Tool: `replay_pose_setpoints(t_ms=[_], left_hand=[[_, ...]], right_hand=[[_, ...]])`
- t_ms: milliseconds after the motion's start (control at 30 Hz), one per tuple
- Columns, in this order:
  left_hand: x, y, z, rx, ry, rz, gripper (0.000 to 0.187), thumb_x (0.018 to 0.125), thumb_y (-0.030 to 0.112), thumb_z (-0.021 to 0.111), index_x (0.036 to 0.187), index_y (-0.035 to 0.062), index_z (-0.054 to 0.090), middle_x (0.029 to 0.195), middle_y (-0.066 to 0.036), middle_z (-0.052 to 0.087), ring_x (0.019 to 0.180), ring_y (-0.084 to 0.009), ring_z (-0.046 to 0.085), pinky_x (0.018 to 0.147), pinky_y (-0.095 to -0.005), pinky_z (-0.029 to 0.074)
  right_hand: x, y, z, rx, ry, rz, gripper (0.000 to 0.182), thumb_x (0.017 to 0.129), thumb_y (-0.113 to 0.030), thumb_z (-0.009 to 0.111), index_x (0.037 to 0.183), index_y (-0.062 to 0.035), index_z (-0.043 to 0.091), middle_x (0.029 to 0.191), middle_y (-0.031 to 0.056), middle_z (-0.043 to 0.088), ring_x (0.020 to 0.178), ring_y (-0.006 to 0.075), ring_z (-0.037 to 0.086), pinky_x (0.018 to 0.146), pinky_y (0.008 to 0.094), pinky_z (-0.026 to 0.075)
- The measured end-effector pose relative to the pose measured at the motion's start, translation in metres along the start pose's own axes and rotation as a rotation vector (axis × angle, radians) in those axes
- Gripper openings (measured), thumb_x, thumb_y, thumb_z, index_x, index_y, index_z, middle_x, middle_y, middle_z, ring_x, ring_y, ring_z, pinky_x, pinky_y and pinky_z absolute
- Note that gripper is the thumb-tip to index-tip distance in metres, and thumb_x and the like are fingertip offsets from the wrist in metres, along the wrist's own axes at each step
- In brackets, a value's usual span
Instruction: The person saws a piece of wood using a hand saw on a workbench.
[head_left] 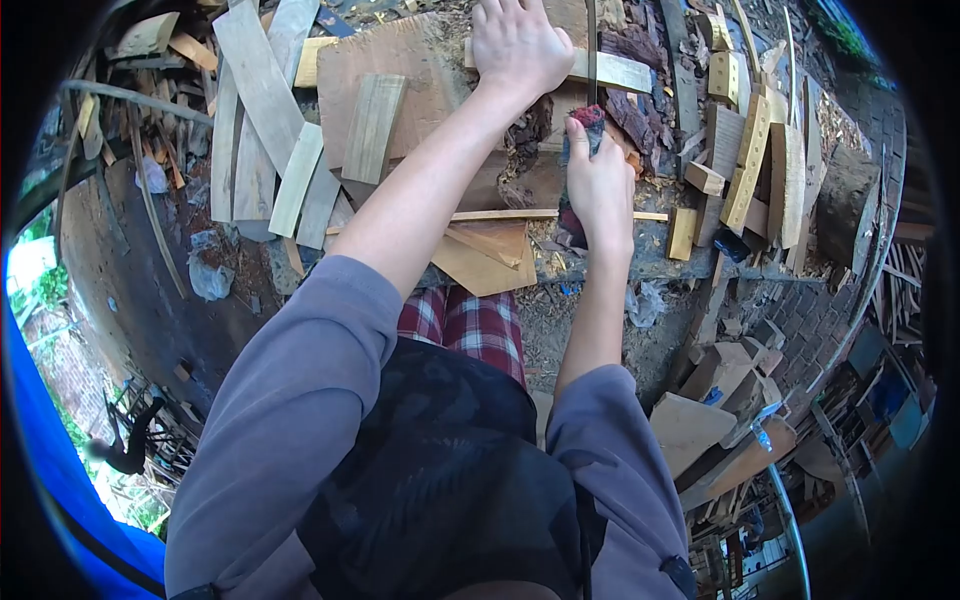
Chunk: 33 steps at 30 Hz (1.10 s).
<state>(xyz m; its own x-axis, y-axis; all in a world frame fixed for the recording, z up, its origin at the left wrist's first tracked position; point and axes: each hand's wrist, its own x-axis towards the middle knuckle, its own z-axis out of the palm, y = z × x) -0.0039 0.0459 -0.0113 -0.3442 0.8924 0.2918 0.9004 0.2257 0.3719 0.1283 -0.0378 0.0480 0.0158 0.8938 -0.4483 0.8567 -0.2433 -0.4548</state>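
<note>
My left hand bears down on a pale wooden strip, its fingers curled over the far side and partly cut off by the frame's top. In my right hand is a long-bladed tool with a handle wrapped in red and blue-grey cloth. Its narrow dark blade points away from me, seen edge-on, and crosses the strip just right of my left hand. Whether its edge has teeth cannot be made out. Beneath both hands lies a rough wooden work surface.
Curved wooden slats and a broad board lie at the left. On the right are yellowish blocks, bark pieces and a log section. Offcuts are heaped on the ground. A person is at far left.
</note>
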Motion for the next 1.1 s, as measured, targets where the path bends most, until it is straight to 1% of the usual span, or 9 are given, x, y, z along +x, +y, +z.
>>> replay_pose_setpoints(t_ms=[167, 267, 433, 567, 667, 767, 967, 1000, 1100], left_hand=[[0.0, -0.001, 0.001, -0.037, -0.009, 0.053, 0.056, 0.075, 0.021, 0.054, 0.122, -0.0088, 0.051, 0.141, -0.033, 0.042, 0.121, -0.0419, 0.046, 0.104, -0.0491, 0.035], [0.005, 0.0, 0.007, -0.01, 0.006, -0.024, 0.056, 0.075, 0.021, 0.054, 0.122, -0.0096, 0.05, 0.141, -0.034, 0.041, 0.121, -0.0417, 0.046, 0.103, -0.0483, 0.036], [0.002, 0.003, 0.003, -0.011, 0.003, -0.04, 0.055, 0.075, 0.021, 0.054, 0.12, -0.0102, 0.05, 0.139, -0.035, 0.043, 0.119, -0.0415, 0.048, 0.103, -0.0468, 0.037], [-0.001, 0.001, 0.011, 0.079, 0.134, -0.008, 0.051, 0.075, 0.021, 0.055, 0.117, -0.0091, 0.053, 0.136, -0.035, 0.046, 0.116, -0.0413, 0.051, 0.099, -0.0465, 0.041], [-0.004, 0.008, 0.008, 0.067, 0.011, -0.142, 0.05, 0.076, 0.021, 0.055, 0.115, -0.0086, 0.055, 0.136, -0.035, 0.047, 0.115, -0.0408, 0.052, 0.096, -0.0462, 0.045], [-0.004, 0.005, 0.011, 0.066, 0.02, -0.129, 0.049, 0.076, 0.021, 0.055, 0.116, -0.0079, 0.056, 0.136, -0.035, 0.047, 0.115, -0.0405, 0.052, 0.095, -0.0461, 0.046], [-0.001, 0.008, 0.004, 0.06, -0.022, -0.131, 0.05, 0.077, 0.022, 0.054, 0.117, -0.0076, 0.056, 0.135, -0.034, 0.047, 0.115, -0.0411, 0.052, 0.097, -0.0464, 0.044], [0.001, 0.005, 0.007, 0.065, 0.022, -0.108, 0.05, 0.077, 0.021, 0.053, 0.118, -0.0078, 0.055, 0.136, -0.034, 0.047, 0.115, -0.0411, 0.052, 0.097, -0.0462, 0.044], [-0.005, 0.002, 0.013, 0.055, 0.062, -0.052, 0.051, 0.078, 0.021, 0.053, 0.12, -0.0085, 0.055, 0.137, -0.033, 0.047, 0.116, -0.0414, 0.052, 0.099, -0.0465, 0.042]], right_hand=[[-0.028, 0.006, -0.002, 0.032, -0.055, 0.05, 0.045, 0.098, -0.043, 0.048, 0.105, -0.0013, 0.065, 0.094, 0.0309, 0.065, 0.093, 0.0481, 0.062, 0.082, 0.0542, 0.048], [-0.052, 0.007, 0.0, 0.086, -0.052, 0.087, 0.043, 0.099, -0.041, 0.048, 0.105, -0.0019, 0.065, 0.095, 0.0309, 0.064, 0.094, 0.0483, 0.061, 0.082, 0.0542, 0.047], [-0.038, -0.007, -0.004, 0.134, -0.114, 0.179, 0.048, 0.098, -0.044, 0.047, 0.109, -0.0005, 0.065, 0.097, 0.0314, 0.064, 0.098, 0.0491, 0.06, 0.086, 0.0534, 0.046], [-0.013, -0.012, -0.002, 0.096, -0.083, 0.149, 0.051, 0.098, -0.045, 0.046, 0.108, 0.0018, 0.065, 0.096, 0.0323, 0.065, 0.099, 0.0485, 0.061, 0.087, 0.0533, 0.047], [-0.008, -0.018, 0.001, -0.001, -0.016, 0.117, 0.053, 0.098, -0.046, 0.047, 0.106, 0.0025, 0.065, 0.096, 0.0324, 0.065, 0.098, 0.0485, 0.061, 0.086, 0.0536, 0.047], [-0.004, -0.006, 0.002, 0.072, -0.019, 0.082, 0.052, 0.098, -0.047, 0.047, 0.108, 0.0012, 0.064, 0.094, 0.0326, 0.065, 0.097, 0.0485, 0.061, 0.085, 0.0542, 0.047], [-0.061, 0.027, 0.006, 0.036, -0.042, 0.093, 0.044, 0.097, -0.043, 0.051, 0.112, -0.0052, 0.064, 0.091, 0.0295, 0.066, 0.091, 0.0482, 0.063, 0.081, 0.0537, 0.049], [-0.069, 0.03, 0.004, 0.039, -0.037, 0.099, 0.043, 0.097, -0.044, 0.051, 0.113, -0.0059, 0.064, 0.091, 0.0295, 0.066, 0.091, 0.0481, 0.063, 0.081, 0.0534, 0.049], [-0.055, 0.027, -0.002, 0.045, -0.11, 0.113, 0.045, 0.097, -0.045, 0.049, 0.112, -0.0052, 0.064, 0.092, 0.0294, 0.066, 0.093, 0.0479, 0.063, 0.082, 0.0533, 0.049]])
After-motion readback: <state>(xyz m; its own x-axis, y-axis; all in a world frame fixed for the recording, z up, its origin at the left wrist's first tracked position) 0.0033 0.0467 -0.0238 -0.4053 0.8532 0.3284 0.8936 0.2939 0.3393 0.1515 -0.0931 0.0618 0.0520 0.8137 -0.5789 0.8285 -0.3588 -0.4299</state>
